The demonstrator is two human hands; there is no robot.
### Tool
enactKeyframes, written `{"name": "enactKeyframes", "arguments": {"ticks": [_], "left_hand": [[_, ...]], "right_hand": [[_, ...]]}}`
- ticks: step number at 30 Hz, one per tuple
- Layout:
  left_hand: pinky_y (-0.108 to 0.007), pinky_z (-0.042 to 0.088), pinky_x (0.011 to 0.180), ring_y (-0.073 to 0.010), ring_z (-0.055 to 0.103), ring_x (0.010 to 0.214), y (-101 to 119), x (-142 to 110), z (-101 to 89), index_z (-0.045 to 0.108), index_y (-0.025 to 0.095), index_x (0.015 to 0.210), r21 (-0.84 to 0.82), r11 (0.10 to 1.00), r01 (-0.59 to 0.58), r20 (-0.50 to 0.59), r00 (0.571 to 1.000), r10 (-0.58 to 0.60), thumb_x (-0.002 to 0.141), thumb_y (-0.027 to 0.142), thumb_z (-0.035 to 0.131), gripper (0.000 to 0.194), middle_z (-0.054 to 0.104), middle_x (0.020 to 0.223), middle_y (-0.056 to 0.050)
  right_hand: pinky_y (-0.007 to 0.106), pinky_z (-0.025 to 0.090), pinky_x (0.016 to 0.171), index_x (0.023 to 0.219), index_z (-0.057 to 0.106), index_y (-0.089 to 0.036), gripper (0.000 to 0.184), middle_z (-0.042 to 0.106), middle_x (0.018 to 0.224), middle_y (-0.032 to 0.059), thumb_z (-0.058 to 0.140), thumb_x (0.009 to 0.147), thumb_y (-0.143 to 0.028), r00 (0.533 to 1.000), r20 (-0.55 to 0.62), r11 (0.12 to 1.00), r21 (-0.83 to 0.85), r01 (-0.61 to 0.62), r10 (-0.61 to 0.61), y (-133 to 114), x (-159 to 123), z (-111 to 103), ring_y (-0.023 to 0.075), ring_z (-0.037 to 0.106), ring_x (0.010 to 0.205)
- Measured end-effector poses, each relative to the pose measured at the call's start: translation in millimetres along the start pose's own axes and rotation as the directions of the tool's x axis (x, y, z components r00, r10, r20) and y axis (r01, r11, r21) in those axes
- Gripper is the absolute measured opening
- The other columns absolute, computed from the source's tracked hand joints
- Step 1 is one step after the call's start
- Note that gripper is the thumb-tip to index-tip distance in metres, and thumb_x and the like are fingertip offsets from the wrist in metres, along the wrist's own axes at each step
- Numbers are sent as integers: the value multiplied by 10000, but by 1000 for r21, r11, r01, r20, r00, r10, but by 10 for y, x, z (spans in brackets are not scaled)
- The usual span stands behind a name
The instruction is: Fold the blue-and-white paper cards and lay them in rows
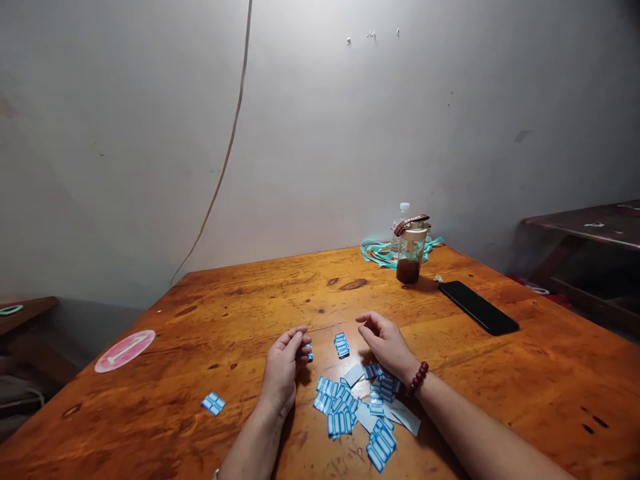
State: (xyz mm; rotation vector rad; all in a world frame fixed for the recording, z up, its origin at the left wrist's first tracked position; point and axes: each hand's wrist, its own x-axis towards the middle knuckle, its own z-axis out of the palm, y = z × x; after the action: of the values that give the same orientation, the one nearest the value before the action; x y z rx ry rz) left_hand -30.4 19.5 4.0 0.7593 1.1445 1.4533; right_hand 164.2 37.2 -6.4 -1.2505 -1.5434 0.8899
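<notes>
Hands [281, 370] [389, 345] flank one blue-and-white label piece [341, 345].

Black phone [479, 307], drink bottle [411, 257]

1. Wooden tabletop [190, 360]: orange-brown, dark knots.
2. Label slips [340, 421], near: blue borders around paler rectangles.
3. Round number sticker [125, 351], left: pink, pale "1".
4. Bead bracelet [419, 377]: dark red.
5. Smartphone [479, 308], right: black.
6. Ribbon [377, 255], far: turquoise.
7. Tumbler strap [413, 223]: brown, pale lettering.
</notes>
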Motion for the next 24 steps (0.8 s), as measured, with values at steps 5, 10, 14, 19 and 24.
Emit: {"name": "enactKeyframes", "arguments": {"ticks": [5,10,14,19,24], "left_hand": [[-137,378,428,-58,512,491,-30,-5,3,583,130,860,40,999,-2,18,1000,1,628,283,629,282,591,638,-3],[-137,360,431,-56,497,493,-71,-10,6,578,131,876,68,998,2,43,999,-5,638,301,624,296,577,642,-3],[-141,349,433,-55,490,492,-105,-4,9,568,133,881,60,998,-3,53,999,0,652,320,614,300,565,650,-2],[-141,342,441,-51,483,497,-123,0,7,565,144,875,65,998,-3,68,998,-2,660,335,606,291,562,650,7],[-140,330,440,-45,467,490,-123,-17,25,562,135,873,89,996,-16,84,996,8,677,319,588,269,555,637,9]], "right_hand": [[213,356,515,870,560,-179,182,518,617,-3,424,779,-260,977,-20,969,-134,208,-212,-140,-63,-5,106,465,547],[222,357,536,882,575,-186,195,578,702,30,419,790,-257,963,36,955,-124,270,-267,-229,-135,-4,126,490,580],[222,363,534,857,584,-185,193,587,696,32,414,794,-251,959,60,952,-121,283,-278,-241,-150,5,131,503,589],[223,391,582,847,581,-175,203,596,724,33,391,804,-232,946,71,939,-122,323,-316,-252,-154,11,135,526,649],[223,401,608,841,577,-184,197,601,743,29,386,811,-217,946,90,940,-117,322,-312,-237,-164,15,133,536,671]]}}
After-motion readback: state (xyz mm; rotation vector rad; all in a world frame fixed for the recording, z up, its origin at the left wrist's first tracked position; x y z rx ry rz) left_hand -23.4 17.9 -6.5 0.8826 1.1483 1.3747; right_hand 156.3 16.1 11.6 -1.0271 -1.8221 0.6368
